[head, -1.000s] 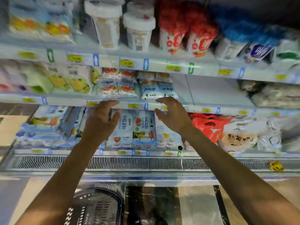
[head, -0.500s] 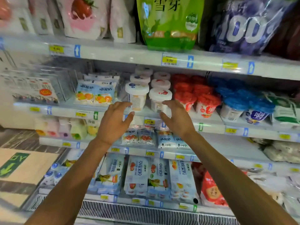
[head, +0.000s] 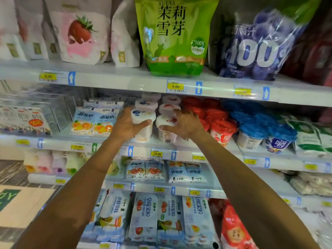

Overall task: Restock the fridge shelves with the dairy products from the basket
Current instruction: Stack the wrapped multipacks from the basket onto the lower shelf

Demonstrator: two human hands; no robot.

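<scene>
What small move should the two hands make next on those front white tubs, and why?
Probably slide both tubs forward to the shelf edge. The left hand wraps the blue-dot tub and the right hand covers the red-fruit tub; both stand upright, slightly back from the lip, with more tubs queued behind.

The green pouch (head: pixel 175 35) on the top shelf reads 茉莉雪芽 and "100%"; the blue pouch (head: pixel 255 45) beside it shows a large "100". On that shelf's front edge a yellow price tag (head: pixel 175 86) reads 9.90 — a lower tag (head: pixel 157 154) reads 11.90.
</scene>
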